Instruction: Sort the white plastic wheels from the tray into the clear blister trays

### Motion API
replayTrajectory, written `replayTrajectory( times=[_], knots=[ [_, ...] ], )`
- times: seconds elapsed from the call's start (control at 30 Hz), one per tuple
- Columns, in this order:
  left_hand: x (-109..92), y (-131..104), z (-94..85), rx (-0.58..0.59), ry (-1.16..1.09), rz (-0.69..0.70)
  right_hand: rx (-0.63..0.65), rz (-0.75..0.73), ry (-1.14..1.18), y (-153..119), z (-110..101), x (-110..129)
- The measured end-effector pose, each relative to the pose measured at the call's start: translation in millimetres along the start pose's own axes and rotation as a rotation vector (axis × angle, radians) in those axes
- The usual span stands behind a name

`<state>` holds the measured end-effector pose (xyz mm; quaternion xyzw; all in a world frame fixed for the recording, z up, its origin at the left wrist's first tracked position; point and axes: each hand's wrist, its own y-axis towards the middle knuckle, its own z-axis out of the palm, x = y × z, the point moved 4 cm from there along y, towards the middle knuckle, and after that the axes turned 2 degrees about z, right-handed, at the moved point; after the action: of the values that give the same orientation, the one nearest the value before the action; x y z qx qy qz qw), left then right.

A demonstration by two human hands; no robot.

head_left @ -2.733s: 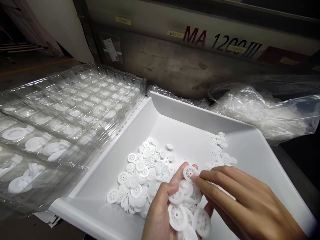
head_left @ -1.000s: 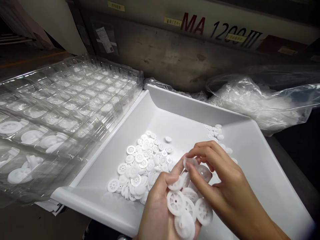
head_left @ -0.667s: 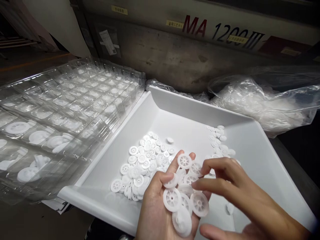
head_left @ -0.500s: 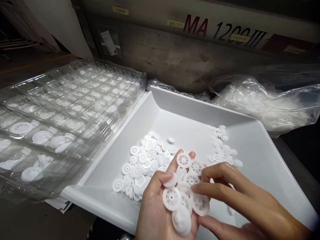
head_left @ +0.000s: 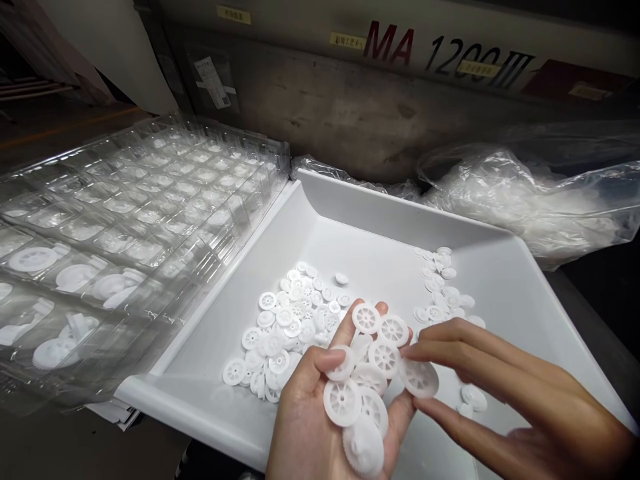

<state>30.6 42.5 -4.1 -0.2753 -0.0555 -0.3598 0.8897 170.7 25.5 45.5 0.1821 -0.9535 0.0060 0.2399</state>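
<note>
Several white plastic gear wheels (head_left: 342,402) lie heaped in my left hand (head_left: 305,417), which is palm up with the thumb pressed on one of them. One spoked gear wheel (head_left: 420,378) is pinched at its edge by the thumb and fingers of my right hand (head_left: 515,393), just right of the heap. Below my hands is a white tray (head_left: 345,247). A large pile of the same gear wheels (head_left: 285,317) lies in its left part, and a smaller group (head_left: 443,293) lies to the right, partly hidden by my right hand.
Left of the tray stand clear plastic compartment trays (head_left: 150,200) with white parts in their pockets. A clear plastic bag (head_left: 530,200) rests beyond the right rim. A machine panel (head_left: 320,93) marked MA 1200 rises behind.
My right hand has moved a gear wheel slightly right, off the heap in my left palm. The left hand stays nearly in place.
</note>
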Motion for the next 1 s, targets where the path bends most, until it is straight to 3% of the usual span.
replayTrajectory(
  times=[0.13, 0.3, 0.43, 0.7, 0.9, 1.0],
  knots=[
    [-0.8, -2.0, -0.2, -0.081, 0.034, 0.045, -0.005, 0.056, 0.026, -1.6, 2.4, 1.3],
    [0.6, -0.3, -2.1, -0.052, 0.018, -0.004, -0.001, 0.060, 0.062, -2.4, 3.7, 3.4],
    [0.5, -2.9, 2.6, -0.110, 0.037, 0.040, 0.006, 0.071, 0.057, -2.8, 3.0, 1.9],
    [0.4, -5.9, 5.5, -0.178, 0.065, 0.055, 0.102, 0.039, 0.031, -1.4, 1.0, -6.6],
    [2.0, -5.8, 6.9, -0.106, 0.080, 0.016, -0.010, 0.035, 0.115, 1.1, 3.7, 1.1],
    [1.6, -5.7, 7.8, -0.086, 0.066, 0.021, 0.011, 0.059, 0.134, 0.3, 2.8, 1.4]
  ],
)
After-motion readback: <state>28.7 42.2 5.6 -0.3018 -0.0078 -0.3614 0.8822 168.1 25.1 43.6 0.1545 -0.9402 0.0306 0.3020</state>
